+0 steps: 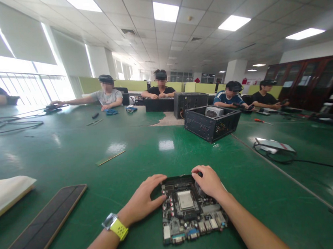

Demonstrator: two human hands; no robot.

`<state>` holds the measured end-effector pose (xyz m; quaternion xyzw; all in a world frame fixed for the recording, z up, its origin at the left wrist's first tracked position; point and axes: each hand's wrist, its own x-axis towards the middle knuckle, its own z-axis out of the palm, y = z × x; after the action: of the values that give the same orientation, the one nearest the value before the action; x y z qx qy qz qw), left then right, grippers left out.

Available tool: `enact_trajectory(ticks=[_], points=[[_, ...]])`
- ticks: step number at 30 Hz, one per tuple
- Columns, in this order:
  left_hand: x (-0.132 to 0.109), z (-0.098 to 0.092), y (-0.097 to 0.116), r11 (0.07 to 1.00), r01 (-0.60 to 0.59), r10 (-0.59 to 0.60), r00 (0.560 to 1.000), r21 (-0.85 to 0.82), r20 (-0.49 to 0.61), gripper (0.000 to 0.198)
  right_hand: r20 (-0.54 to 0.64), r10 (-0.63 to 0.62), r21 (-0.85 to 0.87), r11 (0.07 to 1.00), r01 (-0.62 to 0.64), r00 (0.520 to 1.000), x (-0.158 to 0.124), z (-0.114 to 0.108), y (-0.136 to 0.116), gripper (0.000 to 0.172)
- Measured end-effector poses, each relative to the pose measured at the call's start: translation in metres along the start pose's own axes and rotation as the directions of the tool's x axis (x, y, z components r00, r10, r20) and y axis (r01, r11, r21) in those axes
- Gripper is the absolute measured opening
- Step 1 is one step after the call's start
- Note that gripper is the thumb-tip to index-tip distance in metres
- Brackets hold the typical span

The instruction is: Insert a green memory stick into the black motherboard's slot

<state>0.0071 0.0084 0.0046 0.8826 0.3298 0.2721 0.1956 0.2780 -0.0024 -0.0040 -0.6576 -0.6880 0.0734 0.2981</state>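
Observation:
A computer motherboard [181, 224] lies in front of me on the green table, its row of ports facing me. A silver square processor [185, 200] sits in the socket near its middle. My left hand [146, 196], below a yellow-strapped watch, grips the board's far left corner, with the thumb at the left edge and the fingers at the far edge. My right hand [209, 181] is curled over the far right corner, its fingers bent at the board's far edge. That hand hides part of the board, and I cannot see all its fingertips.
A dark flat panel [42, 226] and a pale padded packet [4, 197] lie at left. Ahead are a thin strip [111, 158] and an open black computer case [202, 125]. A cabled device [276, 146] is at right. Several people sit across the table.

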Motion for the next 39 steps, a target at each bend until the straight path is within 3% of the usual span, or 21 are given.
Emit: enact_trajectory(ticks=[39], points=[[-0.0001, -0.0024, 0.0018, 0.999, -0.021, 0.021, 1.000, -0.040, 0.008, 0.040, 0.034, 0.002, 0.027, 1.000, -0.002, 0.999, 0.0031, 0.0041, -0.0022, 0.015]])
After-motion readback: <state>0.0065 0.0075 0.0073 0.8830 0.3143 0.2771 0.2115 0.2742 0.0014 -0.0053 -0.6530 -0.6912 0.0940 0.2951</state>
